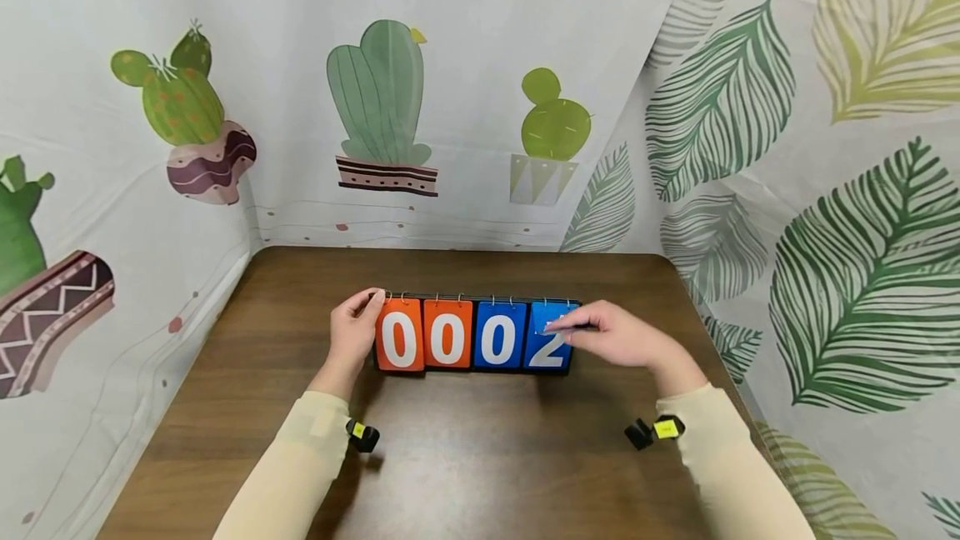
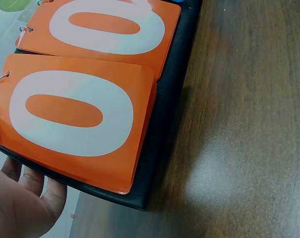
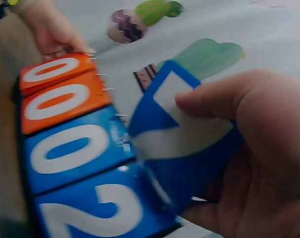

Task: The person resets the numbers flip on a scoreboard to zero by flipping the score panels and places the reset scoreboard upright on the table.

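A flip scoreboard with a black backing stands tilted up on the table, two orange cards showing 0 and 0, then two blue cards showing 0 and 2. My left hand grips its left end near the top, thumb in front and fingers behind. At the right end, my right hand pinches a raised blue card between thumb and fingers. That card bends up off its rings and bears a white figure, partly covered by the thumb. Beneath it lies the blue 2 card.
The brown wooden table extends in front of the scoreboard and to both sides. Behind it hangs a white cloth printed with cacti, and a leaf-printed cloth hangs at the right. Small black cameras are worn on both wrists.
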### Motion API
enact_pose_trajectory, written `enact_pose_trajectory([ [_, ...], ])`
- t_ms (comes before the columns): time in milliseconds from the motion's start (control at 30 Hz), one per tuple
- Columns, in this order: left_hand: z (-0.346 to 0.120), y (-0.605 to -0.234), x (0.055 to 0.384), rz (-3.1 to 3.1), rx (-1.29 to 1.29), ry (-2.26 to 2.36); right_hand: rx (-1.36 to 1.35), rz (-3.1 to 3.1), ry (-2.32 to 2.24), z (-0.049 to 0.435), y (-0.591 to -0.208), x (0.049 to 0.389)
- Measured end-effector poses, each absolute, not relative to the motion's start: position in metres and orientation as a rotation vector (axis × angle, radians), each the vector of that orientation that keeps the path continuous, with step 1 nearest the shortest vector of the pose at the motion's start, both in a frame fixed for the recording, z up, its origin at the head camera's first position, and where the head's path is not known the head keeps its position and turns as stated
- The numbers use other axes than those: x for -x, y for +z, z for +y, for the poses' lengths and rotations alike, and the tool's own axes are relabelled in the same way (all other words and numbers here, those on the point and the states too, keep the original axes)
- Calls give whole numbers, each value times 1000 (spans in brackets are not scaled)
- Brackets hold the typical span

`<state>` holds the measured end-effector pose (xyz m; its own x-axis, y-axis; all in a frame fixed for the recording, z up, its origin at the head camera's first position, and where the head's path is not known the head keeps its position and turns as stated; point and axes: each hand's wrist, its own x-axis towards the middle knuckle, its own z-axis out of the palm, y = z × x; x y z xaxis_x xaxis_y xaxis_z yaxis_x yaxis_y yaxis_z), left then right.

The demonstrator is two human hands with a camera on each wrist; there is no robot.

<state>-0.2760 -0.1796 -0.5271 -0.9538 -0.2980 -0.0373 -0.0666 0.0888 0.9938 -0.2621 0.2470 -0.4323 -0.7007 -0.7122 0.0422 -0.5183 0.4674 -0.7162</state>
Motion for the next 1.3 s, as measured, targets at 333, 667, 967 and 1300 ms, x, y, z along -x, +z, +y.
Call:
enact_pose_trajectory([
  [333,-178,-527,276,-2180,-391,-1974,984,2850,-937,224,-501,215],
  [667,-181,-524,280,-2183,-395,-1973,957,3085,-791,215,-555,212],
  [967,-187,-559,296,-2157,-395,-1972,970,3161,-587,215,-575,220],
  [1300,-187,-564,295,-2151,-366,-1950,958,3148,-547,215,-585,216],
])
